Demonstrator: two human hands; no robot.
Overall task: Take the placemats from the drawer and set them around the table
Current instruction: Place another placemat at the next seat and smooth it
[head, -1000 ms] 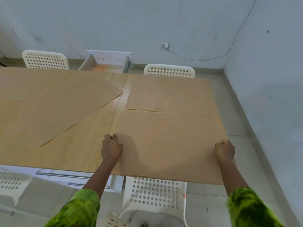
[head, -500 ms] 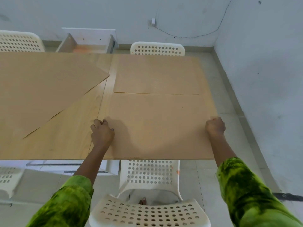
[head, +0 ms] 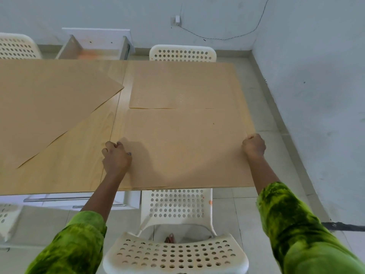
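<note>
A tan placemat (head: 183, 149) lies flat on the near right part of the wooden table (head: 79, 155), its near edge along the table's front edge. My left hand (head: 116, 157) grips the mat's left edge with closed fingers. At the mat's right edge my right hand (head: 254, 145) is closed on it. A second tan placemat (head: 183, 88) lies just beyond, at the far right. A third placemat (head: 49, 107) lies skewed across the left of the table. The open white drawer (head: 94, 46) stands behind the table at the wall.
White perforated chairs stand at the near side (head: 177, 252), far right (head: 182, 53) and far left (head: 17, 46). A white drawer unit with metal handles (head: 59, 199) sits under the table's front. A wall (head: 316, 76) runs close along the right, with tiled floor between.
The near placemat has slid toward me until its near edge lines up with the table's front edge. My hands stayed on its sides. The view has tilted down.
</note>
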